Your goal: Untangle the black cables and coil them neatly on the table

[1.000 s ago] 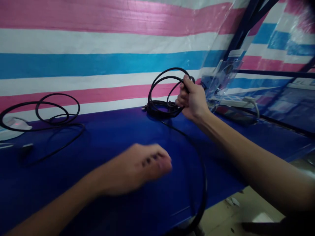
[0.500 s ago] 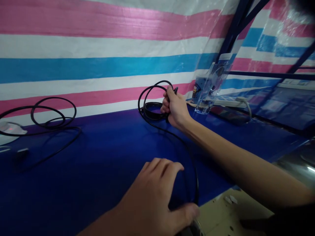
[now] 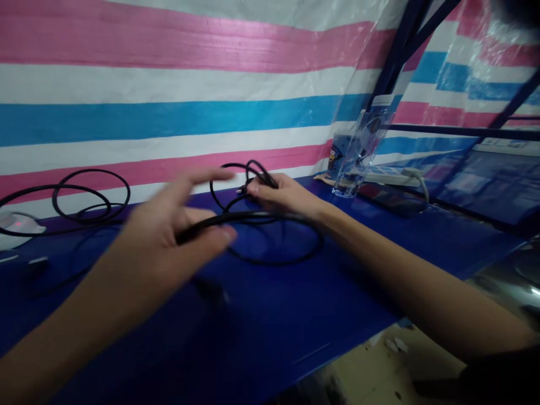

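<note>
Between the thumb and palm of my left hand [image 3: 164,236] runs a black cable [image 3: 274,262], with the index finger stretched out above it. My right hand [image 3: 282,197], farther back near the striped sheet, is closed around loops of the same cable. One wide loop spreads over the blue tabletop [image 3: 270,315] between the hands. Below my left hand, a dark cable end [image 3: 213,292] hangs, blurred by motion.
Another black cable [image 3: 90,170] lies coiled at the left, beside a white device [image 3: 21,224] with a red light. At the back right stand a clear plastic container [image 3: 348,183] and a blue cup [image 3: 337,154]. A dark flat object [image 3: 388,199] lies nearby. Striped sheeting [image 3: 169,121] lines the back.
My left hand has moved left and up from the front edge, bringing a length of cable with it. My right hand has shifted slightly left and lower, and the coil has opened into looser loops.
</note>
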`<state>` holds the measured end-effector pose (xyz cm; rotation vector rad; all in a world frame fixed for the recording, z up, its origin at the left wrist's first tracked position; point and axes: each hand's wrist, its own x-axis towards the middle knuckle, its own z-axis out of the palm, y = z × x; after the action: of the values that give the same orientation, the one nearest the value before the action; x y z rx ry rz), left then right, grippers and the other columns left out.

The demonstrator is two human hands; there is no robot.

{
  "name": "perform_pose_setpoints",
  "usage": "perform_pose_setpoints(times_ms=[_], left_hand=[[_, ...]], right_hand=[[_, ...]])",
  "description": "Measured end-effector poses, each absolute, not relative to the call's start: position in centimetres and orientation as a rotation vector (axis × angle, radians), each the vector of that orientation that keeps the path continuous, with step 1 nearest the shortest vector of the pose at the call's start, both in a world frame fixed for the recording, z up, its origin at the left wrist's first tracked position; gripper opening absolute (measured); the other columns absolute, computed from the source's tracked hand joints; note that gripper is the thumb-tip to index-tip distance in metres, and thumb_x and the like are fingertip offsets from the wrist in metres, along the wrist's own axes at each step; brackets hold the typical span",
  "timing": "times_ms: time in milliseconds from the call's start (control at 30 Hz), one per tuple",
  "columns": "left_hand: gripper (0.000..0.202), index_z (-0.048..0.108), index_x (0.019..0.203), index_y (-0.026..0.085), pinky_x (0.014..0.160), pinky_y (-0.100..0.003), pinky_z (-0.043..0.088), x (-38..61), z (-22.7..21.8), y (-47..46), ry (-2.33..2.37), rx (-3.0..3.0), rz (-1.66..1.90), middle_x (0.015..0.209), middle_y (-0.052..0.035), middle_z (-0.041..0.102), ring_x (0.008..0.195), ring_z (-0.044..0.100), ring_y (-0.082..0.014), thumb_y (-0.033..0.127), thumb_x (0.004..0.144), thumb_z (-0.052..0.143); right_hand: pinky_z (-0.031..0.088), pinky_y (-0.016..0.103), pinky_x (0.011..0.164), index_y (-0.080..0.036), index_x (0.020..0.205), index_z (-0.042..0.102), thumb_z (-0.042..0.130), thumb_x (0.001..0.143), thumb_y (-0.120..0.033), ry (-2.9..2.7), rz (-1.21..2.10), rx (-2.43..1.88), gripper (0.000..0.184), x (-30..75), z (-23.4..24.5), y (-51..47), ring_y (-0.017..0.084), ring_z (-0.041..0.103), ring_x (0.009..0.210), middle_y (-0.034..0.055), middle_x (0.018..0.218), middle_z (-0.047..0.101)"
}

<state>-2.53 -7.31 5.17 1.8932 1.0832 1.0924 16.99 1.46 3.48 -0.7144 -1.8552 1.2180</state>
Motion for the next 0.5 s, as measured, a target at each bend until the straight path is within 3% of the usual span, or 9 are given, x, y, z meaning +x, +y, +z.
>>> perform_pose_setpoints(times_ms=[67, 133, 200, 300, 367, 433, 500], left_hand=[[0.043, 0.056, 0.113, 0.029, 0.036, -0.021, 0.027, -3.0, 4.9, -6.0, 1.280, 1.947, 1.411, 0.047, 0.0080, 0.034, 0.038, 0.034, -0.0082, 0.034, 0.071, 0.065], [0.035, 0.059, 0.107, 0.024, 0.045, -0.024, 0.035, -3.1, 4.5, -5.2, 1.396, 2.092, 1.596, 0.056, 0.0046, 0.042, 0.048, 0.041, -0.0107, 0.038, 0.075, 0.062], [0.038, 0.062, 0.107, 0.021, 0.064, -0.030, 0.043, -3.2, 4.3, -4.8, 1.479, 2.377, 1.667, 0.076, -0.0025, 0.053, 0.070, 0.052, -0.0172, 0.043, 0.076, 0.061], [0.045, 0.065, 0.103, 0.017, 0.090, -0.039, 0.036, -4.0, 4.6, -4.3, 1.480, 2.814, 1.582, 0.107, -0.0134, 0.054, 0.106, 0.048, -0.0298, 0.050, 0.072, 0.065], [0.041, 0.062, 0.105, 0.018, 0.086, -0.035, 0.038, -4.7, 4.9, -3.9, 1.375, 2.876, 1.368, 0.109, -0.0127, 0.057, 0.103, 0.052, -0.0283, 0.044, 0.074, 0.063], [0.036, 0.058, 0.108, 0.021, 0.068, -0.029, 0.038, -5.3, 5.1, -3.6, 1.426, 2.811, 1.156, 0.088, -0.0066, 0.063, 0.081, 0.058, -0.0235, 0.031, 0.074, 0.060], [0.035, 0.061, 0.102, 0.024, 0.055, -0.026, 0.026, -5.4, 5.3, -3.5, 1.586, 2.657, 1.171, 0.062, -0.0009, 0.055, 0.058, 0.051, -0.0205, 0.021, 0.067, 0.059]], right_hand=[[0.017, 0.018, 0.036, -0.016, 0.070, 0.050, 0.055, 0.079, -0.057, -1.982, 1.221, -0.661, 0.042, 15.9, 3.8, -0.1, 0.004, 0.026, 0.039, -0.0078, 0.048, 0.033], [0.019, 0.018, 0.036, -0.017, 0.063, 0.046, 0.042, 0.082, -0.064, -1.992, 1.330, -0.584, 0.052, 14.7, 3.8, -1.4, 0.004, 0.026, 0.037, -0.0071, 0.045, 0.032], [0.020, 0.019, 0.035, -0.018, 0.058, 0.038, 0.033, 0.082, -0.071, -1.948, 1.509, -0.521, 0.058, 14.0, 3.7, -2.1, 0.004, 0.022, 0.035, -0.0076, 0.043, 0.028], [0.016, 0.019, 0.034, -0.020, 0.057, 0.028, 0.036, 0.076, -0.076, -1.909, 1.734, -0.419, 0.059, 14.1, 3.6, -2.1, 0.003, 0.015, 0.035, -0.0094, 0.044, 0.022], [0.014, 0.019, 0.034, -0.021, 0.058, 0.027, 0.042, 0.072, -0.076, -1.914, 1.791, -0.363, 0.060, 14.5, 3.7, -2.0, 0.003, 0.013, 0.037, -0.0100, 0.045, 0.020], [0.016, 0.018, 0.035, -0.020, 0.060, 0.031, 0.050, 0.072, -0.070, -1.955, 1.736, -0.360, 0.055, 14.6, 3.9, -2.2, 0.003, 0.018, 0.038, -0.0093, 0.048, 0.025], [0.023, 0.018, 0.038, -0.018, 0.069, 0.042, 0.062, 0.073, -0.056, -2.002, 1.565, -0.422, 0.043, 14.2, 4.1, -2.7, 0.004, 0.030, 0.043, -0.0073, 0.054, 0.036]])
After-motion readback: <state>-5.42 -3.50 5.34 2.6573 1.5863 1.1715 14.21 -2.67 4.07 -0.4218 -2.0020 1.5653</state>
